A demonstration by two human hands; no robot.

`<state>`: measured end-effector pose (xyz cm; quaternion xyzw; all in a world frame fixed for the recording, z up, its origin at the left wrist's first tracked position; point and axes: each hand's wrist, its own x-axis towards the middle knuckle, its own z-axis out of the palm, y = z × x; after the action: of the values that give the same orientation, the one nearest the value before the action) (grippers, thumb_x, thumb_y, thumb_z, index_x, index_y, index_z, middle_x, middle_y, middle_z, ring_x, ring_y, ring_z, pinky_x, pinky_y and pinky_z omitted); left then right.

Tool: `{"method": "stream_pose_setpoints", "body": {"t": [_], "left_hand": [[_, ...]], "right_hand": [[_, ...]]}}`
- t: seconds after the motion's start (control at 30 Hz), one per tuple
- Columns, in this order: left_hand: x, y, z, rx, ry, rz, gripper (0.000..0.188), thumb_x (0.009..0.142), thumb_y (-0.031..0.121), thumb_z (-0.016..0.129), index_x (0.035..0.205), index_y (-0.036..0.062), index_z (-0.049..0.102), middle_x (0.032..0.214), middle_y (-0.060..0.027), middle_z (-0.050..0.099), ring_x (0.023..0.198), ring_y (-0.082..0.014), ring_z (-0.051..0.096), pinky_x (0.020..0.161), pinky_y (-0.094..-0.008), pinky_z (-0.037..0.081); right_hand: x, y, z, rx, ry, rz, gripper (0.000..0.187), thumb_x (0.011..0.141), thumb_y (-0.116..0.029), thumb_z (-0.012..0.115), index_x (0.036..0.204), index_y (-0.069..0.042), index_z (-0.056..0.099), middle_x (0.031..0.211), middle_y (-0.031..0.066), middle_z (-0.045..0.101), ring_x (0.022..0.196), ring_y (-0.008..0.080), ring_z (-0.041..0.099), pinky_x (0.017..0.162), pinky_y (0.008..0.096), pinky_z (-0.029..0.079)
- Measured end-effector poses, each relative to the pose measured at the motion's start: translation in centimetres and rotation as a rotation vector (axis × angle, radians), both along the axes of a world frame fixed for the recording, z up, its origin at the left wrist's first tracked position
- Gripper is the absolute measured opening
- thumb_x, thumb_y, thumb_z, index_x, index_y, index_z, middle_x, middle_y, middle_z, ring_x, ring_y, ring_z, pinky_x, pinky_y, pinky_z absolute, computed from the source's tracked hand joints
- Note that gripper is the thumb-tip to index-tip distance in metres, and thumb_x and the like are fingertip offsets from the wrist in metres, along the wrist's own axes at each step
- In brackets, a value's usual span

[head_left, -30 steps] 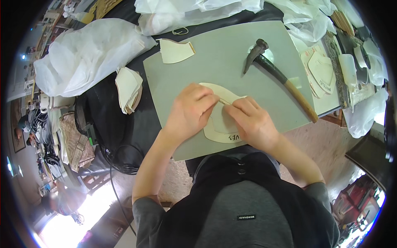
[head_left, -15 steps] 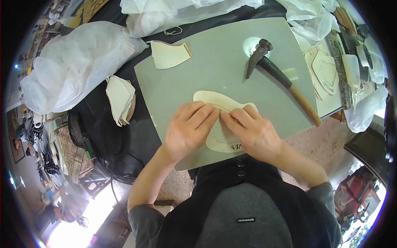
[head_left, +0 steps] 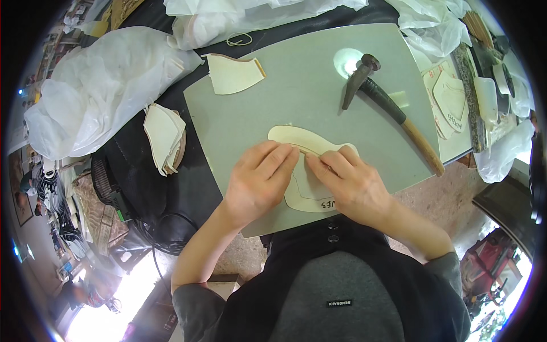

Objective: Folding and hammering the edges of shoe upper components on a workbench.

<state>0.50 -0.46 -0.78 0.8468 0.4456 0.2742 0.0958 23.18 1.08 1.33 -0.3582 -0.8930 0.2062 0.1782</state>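
A flat, curved cream pattern piece [head_left: 290, 134], with an inner outline and dark lettering near its lower edge, lies on the grey-green work board [head_left: 307, 68]. Both of my hands bend over its middle, fingertips close together along the inner outline. My left hand [head_left: 259, 182] is closed, thumb and fingers pressed down at the left part of the outline. Just across from it, my right hand [head_left: 356, 185] is closed too, pinching at the outline and covering the right part of the piece. What lies under the fingertips is mostly hidden.
A hammer [head_left: 393, 102] with a wooden handle rests on the board's right side. One cream cut piece [head_left: 235, 75] lies at the far left, and a stack of similar pieces [head_left: 165, 137] sits beyond the left edge. White plastic bags [head_left: 102, 91] crowd the back; more templates [head_left: 450, 97] lie at right.
My hands keep nearly the same grip on the pattern piece, with only slight finger movement. The whole view has shifted a little.
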Motion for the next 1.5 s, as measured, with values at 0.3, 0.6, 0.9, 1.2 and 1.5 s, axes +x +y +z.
{"method": "stream_pose_setpoints", "body": {"t": [0.3, 0.6, 0.9, 1.2, 1.5], "left_hand": [[0.2, 0.0, 0.1, 0.065, 0.118, -0.037, 0.038, 0.071, 0.002, 0.076, 0.109, 0.0004, 0.074, 0.11, -0.0088, 0.069, 0.1, -0.0269, 0.066, 0.083, -0.0372, 0.059], [0.0, -0.4, -0.5, 0.148, 0.112, 0.011, 0.035, 0.073, 0.003, 0.076, 0.108, 0.0016, 0.074, 0.108, -0.0082, 0.069, 0.1, -0.0256, 0.067, 0.078, -0.0349, 0.06], [-0.5, -0.5, -1.1, 0.239, 0.047, 0.021, 0.031, 0.075, 0.006, 0.077, 0.105, 0.001, 0.072, 0.105, -0.0067, 0.069, 0.097, -0.0244, 0.069, 0.076, -0.034, 0.061], [0.1, -0.6, -1.1, 0.237, -0.018, 0.049, 0.022, 0.078, 0.006, 0.078, 0.099, 0.0006, 0.072, 0.102, -0.0046, 0.069, 0.095, -0.0229, 0.069, 0.075, -0.0332, 0.061], [0.0, -0.8, -1.7, 0.218, -0.032, 0.047, 0.02, 0.079, 0.006, 0.079, 0.097, 0.0004, 0.072, 0.102, -0.0042, 0.069, 0.095, -0.0221, 0.068, 0.075, -0.0334, 0.061]], "right_hand": [[0.5, 0.1, 0.5, -0.137, -0.013, 0.003, 0.063, 0.066, 0.006, 0.069, 0.128, 0.0, 0.063, 0.11, 0.0085, 0.061, 0.094, 0.0294, 0.062, 0.071, 0.0368, 0.058], [4.6, 7.0, 0.8, 0.269, -0.048, -0.325, 0.052, 0.084, 0.002, 0.067, 0.135, -0.001, 0.055, 0.117, 0.015, 0.061, 0.099, 0.0374, 0.062, 0.077, 0.0454, 0.054], [4.2, 6.8, 2.6, 0.088, 0.048, -0.253, 0.022, 0.097, -0.006, 0.062, 0.116, 0.003, 0.057, 0.089, 0.0174, 0.062, 0.071, 0.0369, 0.065, 0.06, 0.044, 0.052], [0.9, 4.0, 4.2, -0.008, -0.384, 0.107, 0.026, 0.101, -0.026, 0.06, 0.093, -0.002, 0.054, 0.076, 0.0135, 0.062, 0.061, 0.0354, 0.064, 0.054, 0.0447, 0.05], [1.0, 4.2, 4.1, -0.042, -0.32, 0.108, 0.026, 0.098, -0.028, 0.063, 0.094, -0.003, 0.056, 0.078, 0.012, 0.063, 0.061, 0.0352, 0.064, 0.054, 0.0443, 0.051]]}}
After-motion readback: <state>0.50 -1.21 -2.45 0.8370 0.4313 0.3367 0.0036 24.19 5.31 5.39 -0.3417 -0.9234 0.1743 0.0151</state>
